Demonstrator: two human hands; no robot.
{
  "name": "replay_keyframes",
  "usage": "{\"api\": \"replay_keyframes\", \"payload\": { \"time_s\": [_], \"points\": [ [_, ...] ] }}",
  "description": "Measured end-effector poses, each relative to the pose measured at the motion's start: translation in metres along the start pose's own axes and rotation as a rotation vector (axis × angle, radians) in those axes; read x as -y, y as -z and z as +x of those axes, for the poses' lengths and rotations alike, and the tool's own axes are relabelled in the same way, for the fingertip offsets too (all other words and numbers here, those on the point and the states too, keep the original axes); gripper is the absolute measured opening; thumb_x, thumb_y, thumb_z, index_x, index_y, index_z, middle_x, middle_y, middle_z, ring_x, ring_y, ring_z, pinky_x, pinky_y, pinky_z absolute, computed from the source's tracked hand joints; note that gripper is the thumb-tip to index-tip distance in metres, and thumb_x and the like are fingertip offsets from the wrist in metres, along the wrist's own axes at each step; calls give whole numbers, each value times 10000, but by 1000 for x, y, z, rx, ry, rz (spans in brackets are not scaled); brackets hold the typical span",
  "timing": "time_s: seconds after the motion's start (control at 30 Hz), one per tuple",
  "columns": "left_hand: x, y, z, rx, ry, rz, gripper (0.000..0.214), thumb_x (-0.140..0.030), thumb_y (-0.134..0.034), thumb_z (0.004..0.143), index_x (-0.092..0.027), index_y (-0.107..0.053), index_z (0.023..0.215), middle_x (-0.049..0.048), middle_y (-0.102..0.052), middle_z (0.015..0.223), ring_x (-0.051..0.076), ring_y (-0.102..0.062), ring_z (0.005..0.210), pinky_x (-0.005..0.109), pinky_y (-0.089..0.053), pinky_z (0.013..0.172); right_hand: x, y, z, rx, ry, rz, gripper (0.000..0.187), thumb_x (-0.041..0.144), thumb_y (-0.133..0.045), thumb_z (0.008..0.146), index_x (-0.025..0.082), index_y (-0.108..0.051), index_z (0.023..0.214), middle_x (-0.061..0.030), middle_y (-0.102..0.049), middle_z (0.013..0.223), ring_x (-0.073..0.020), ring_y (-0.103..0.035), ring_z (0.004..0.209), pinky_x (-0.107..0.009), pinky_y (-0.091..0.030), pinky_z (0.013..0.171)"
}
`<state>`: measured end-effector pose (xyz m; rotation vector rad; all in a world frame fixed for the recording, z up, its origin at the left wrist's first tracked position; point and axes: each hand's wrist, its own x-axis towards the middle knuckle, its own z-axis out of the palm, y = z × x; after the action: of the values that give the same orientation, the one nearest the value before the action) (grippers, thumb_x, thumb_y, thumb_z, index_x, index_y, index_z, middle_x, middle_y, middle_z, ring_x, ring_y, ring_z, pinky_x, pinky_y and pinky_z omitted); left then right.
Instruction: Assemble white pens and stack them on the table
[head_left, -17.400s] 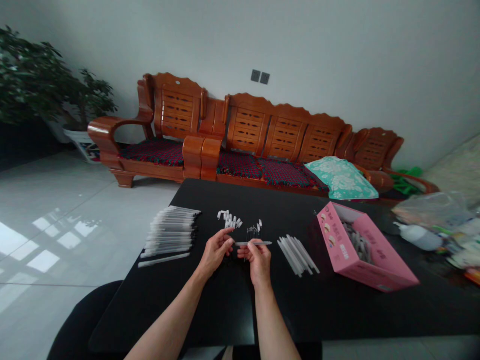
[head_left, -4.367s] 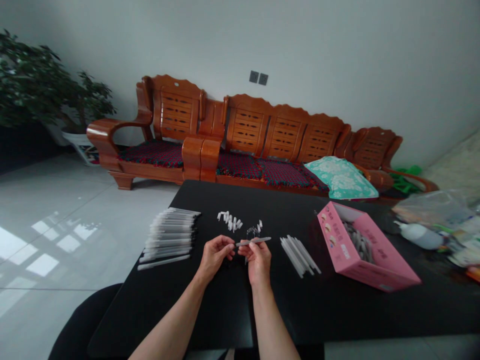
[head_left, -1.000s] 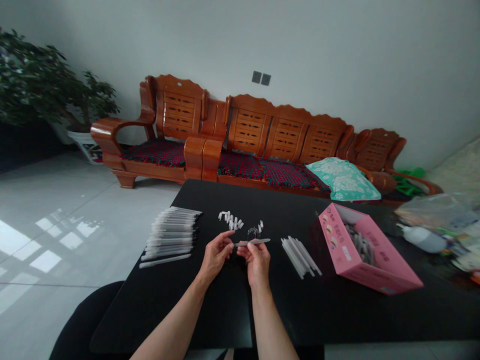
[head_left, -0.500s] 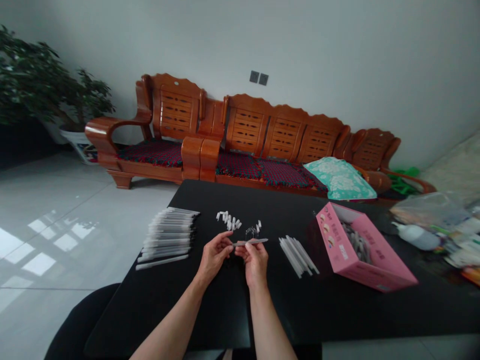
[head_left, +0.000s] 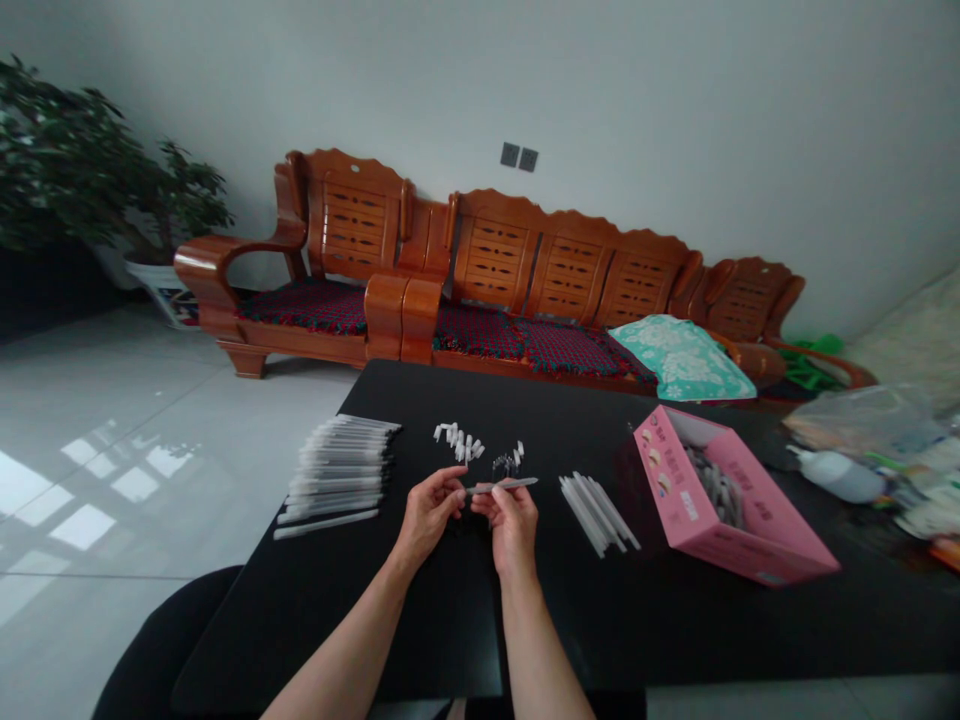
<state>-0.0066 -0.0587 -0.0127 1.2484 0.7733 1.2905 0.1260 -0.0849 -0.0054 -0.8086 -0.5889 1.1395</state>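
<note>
Left hand [head_left: 432, 507], lower centre of frame, pinches left end of 1 slim grey pen [head_left: 523, 483]; right hand [head_left: 514, 522], just beside, grips same pen along its middle. Pen nearly level above black desk [head_left: 454, 625]. Small white pieces [head_left: 460, 441] just beyond left hand. Row of pale pens [head_left: 337, 470] left of centre, loose pale tubes [head_left: 598, 512] right of centre, pink box [head_left: 667, 475] farther right.

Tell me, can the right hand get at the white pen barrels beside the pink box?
Probably yes: the white pen barrels lie to the right of the right hand, with no obstacle showing between, though its grip holds a slim pen.
</note>
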Motion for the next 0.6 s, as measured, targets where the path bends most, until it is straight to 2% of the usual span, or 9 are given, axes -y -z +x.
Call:
{"api": "replay_keyframes", "payload": {
  "time_s": [0.1, 0.17, 0.27, 0.33, 0.43, 0.6],
  "points": [
    [1, 0, 0, -14, 2, 6, 385, -324, -679, 776, -149, -641, 1117, 25, -618, 807, 113, -584, 633, 210, -495, 525, 1, 2, 1, -19, 4, -19, 232, 241, -709, 734, 163, -536, 867, -47, -728, 727, -161, -675, 539, -262, -554, 499],
    [1, 1, 0, -72, -10, 20, 379, -336, -668, 781, -149, -649, 1111, 41, -639, 837, 124, -601, 658, 212, -501, 529, 2, 6, 3, -95, 46, -43, 207, 260, -679, 729, 165, -540, 850, -8, -689, 631, -132, -606, 440, -219, -487, 396],
    [-2, 3, 2, -230, -25, 83, 337, -346, -645, 788, -139, -669, 1053, 47, -663, 801, 128, -608, 634, 206, -494, 512, 2, 12, 5, -230, 143, -138, 183, 282, -639, 727, 159, -564, 838, 54, -582, 496, -82, -448, 322, -157, -306, 282],
    [-4, 6, 6, -347, -20, 139, 307, -337, -629, 791, -132, -673, 1016, 38, -659, 742, 130, -608, 607, 207, -494, 505, 1, 15, 6, -267, 189, -226, 190, 288, -630, 732, 149, -585, 853, 69, -537, 469, -66, -394, 314, -150, -256, 283],
    [-5, 11, 17, -436, 6, 249, 266, -294, -596, 802, -136, -666, 1005, 33, -651, 720, 145, -624, 624, 226, -514, 531, -1, 16, 5, -262, 242, -354, 218, 296, -633, 741, 134, -609, 885, 68, -512, 479, -70, -403, 357, -163, -295, 329],
    [1, 21, 50, -430, -5, 619, 248, -120, -583, 765, -147, -669, 996, 62, -676, 870, 156, -650, 741, 278, -526, 713, -3, 14, 1, -231, 325, -534, 244, 333, -628, 758, 129, -619, 890, 44, -524, 561, -97, -466, 453, -196, -379, 415]
  ]
}}
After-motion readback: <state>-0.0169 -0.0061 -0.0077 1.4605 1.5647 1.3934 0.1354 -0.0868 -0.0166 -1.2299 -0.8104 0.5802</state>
